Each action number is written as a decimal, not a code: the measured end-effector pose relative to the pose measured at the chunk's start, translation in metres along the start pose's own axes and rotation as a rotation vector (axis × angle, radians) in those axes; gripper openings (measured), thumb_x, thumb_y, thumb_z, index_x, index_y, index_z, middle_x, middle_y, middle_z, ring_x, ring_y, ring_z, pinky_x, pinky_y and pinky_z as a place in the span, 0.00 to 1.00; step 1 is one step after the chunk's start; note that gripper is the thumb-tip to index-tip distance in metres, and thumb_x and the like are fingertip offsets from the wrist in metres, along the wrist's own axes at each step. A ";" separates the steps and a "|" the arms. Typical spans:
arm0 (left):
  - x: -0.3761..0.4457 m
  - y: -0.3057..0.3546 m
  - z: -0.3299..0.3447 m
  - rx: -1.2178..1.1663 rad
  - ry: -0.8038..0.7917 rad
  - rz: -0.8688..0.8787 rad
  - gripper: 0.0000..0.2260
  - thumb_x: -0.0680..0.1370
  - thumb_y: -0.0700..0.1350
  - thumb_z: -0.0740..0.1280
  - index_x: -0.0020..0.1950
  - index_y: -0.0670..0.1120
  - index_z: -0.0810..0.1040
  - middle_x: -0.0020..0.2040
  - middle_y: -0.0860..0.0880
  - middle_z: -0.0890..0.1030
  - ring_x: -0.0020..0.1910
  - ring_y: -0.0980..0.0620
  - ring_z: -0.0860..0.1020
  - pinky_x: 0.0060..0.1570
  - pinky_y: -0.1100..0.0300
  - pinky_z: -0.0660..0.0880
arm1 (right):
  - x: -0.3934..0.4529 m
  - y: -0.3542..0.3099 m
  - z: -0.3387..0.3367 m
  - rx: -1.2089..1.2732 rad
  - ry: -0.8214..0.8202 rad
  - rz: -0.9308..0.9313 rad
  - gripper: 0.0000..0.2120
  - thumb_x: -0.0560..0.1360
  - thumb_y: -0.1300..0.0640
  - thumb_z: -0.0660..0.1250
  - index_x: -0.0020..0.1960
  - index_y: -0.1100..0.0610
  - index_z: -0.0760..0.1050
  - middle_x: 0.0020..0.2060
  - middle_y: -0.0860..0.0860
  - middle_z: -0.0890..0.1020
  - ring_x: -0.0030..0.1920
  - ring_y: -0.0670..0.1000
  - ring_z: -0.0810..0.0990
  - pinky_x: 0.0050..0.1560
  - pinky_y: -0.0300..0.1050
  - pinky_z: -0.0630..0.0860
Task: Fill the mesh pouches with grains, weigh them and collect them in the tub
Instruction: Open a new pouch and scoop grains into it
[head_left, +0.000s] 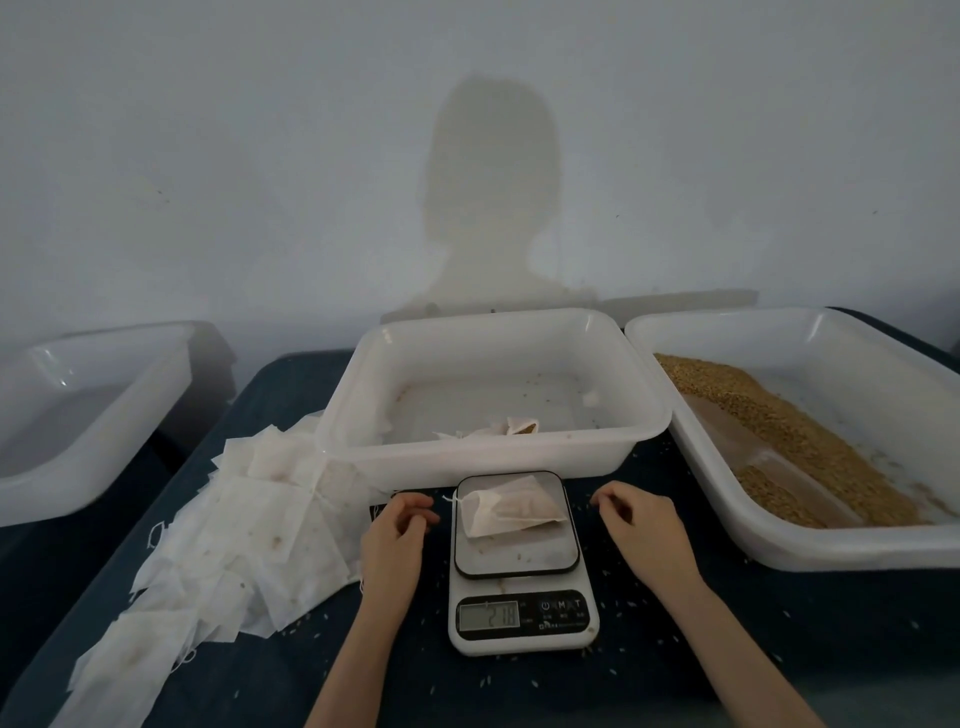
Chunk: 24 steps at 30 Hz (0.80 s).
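Note:
A filled white mesh pouch (506, 508) lies on the platform of a small digital scale (522, 613), whose display shows a reading. My left hand (397, 535) hovers just left of the scale, fingers loosely curled and holding nothing. My right hand (644, 527) hovers just right of it, also loosely curled and holding nothing. Neither hand touches the pouch. Behind the scale stands a white tub (363, 452) with a filled pouch (511, 427) lying inside. At the right, another white tub (727, 514) holds brown grains (779, 431).
A heap of flat unfilled pouches (234, 535) spreads over the dark table left of the scale. A third white tub (78, 467) stands at the far left. Loose grains are scattered around the scale. A pale wall rises right behind the tubs.

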<state>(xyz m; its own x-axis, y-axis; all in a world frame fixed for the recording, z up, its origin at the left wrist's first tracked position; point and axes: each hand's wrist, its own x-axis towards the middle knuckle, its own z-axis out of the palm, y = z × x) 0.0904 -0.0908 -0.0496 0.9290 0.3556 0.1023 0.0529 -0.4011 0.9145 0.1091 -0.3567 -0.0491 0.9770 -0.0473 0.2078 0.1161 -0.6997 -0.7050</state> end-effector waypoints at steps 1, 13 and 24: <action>0.000 0.000 0.000 -0.001 0.000 -0.002 0.12 0.78 0.36 0.61 0.46 0.52 0.77 0.40 0.54 0.82 0.40 0.58 0.79 0.38 0.66 0.72 | 0.000 0.000 0.000 -0.003 -0.001 0.001 0.08 0.78 0.56 0.65 0.43 0.45 0.77 0.31 0.43 0.79 0.33 0.40 0.77 0.30 0.31 0.71; 0.000 0.001 -0.001 -0.023 -0.011 -0.028 0.13 0.78 0.36 0.61 0.45 0.54 0.76 0.40 0.54 0.82 0.41 0.57 0.79 0.40 0.63 0.74 | -0.016 -0.053 -0.002 -0.007 0.109 -0.325 0.06 0.75 0.54 0.66 0.52 0.50 0.79 0.38 0.36 0.75 0.35 0.36 0.75 0.36 0.27 0.70; -0.002 0.003 -0.004 -0.037 -0.004 -0.052 0.13 0.77 0.35 0.61 0.44 0.54 0.77 0.37 0.56 0.82 0.37 0.54 0.79 0.40 0.55 0.77 | 0.008 -0.107 0.029 -0.512 -0.232 -0.593 0.20 0.78 0.48 0.61 0.69 0.45 0.67 0.63 0.43 0.74 0.63 0.47 0.71 0.64 0.43 0.63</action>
<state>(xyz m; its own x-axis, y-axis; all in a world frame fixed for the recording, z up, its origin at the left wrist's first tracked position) 0.0871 -0.0893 -0.0455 0.9267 0.3721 0.0529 0.0875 -0.3504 0.9325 0.1100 -0.2617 0.0079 0.7974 0.5429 0.2635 0.5844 -0.8036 -0.1128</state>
